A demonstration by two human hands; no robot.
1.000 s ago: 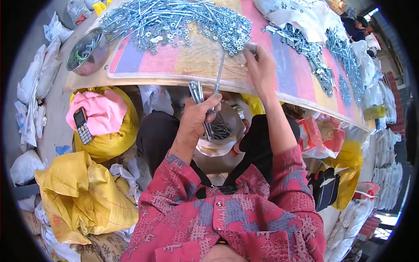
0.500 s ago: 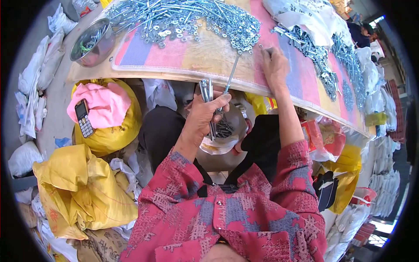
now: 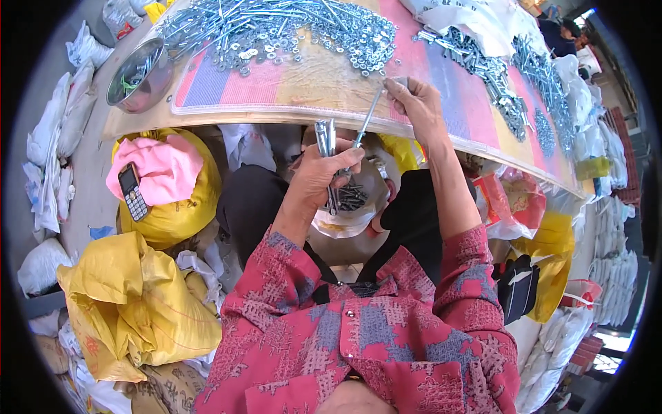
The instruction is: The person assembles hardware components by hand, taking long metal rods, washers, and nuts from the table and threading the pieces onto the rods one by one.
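My left hand (image 3: 318, 172) is closed around a bundle of metal bolts (image 3: 324, 138), held upright over a bag-lined container. Between its thumb and fingers a single long bolt (image 3: 371, 114) slants up to the right, towards the table edge. My right hand (image 3: 419, 107) pinches with thumb and forefinger right at that bolt's upper tip; whatever small piece sits in the pinch is too hidden to name. A pile of small washers and nuts (image 3: 372, 52) lies on the striped mat (image 3: 276, 86), just beyond my right hand.
Long bolts (image 3: 234, 24) heap at the back of the table. A steel bowl (image 3: 141, 79) stands at its left. More metal parts (image 3: 493, 83) lie at right beside a white sack (image 3: 476, 24). Between my knees sits the lined container (image 3: 345, 224) holding dark metal pieces.
My right hand has come off the mat by the washer pile and moved left and nearer, to the long bolt's tip. My left hand keeps its bundle in nearly the same place.
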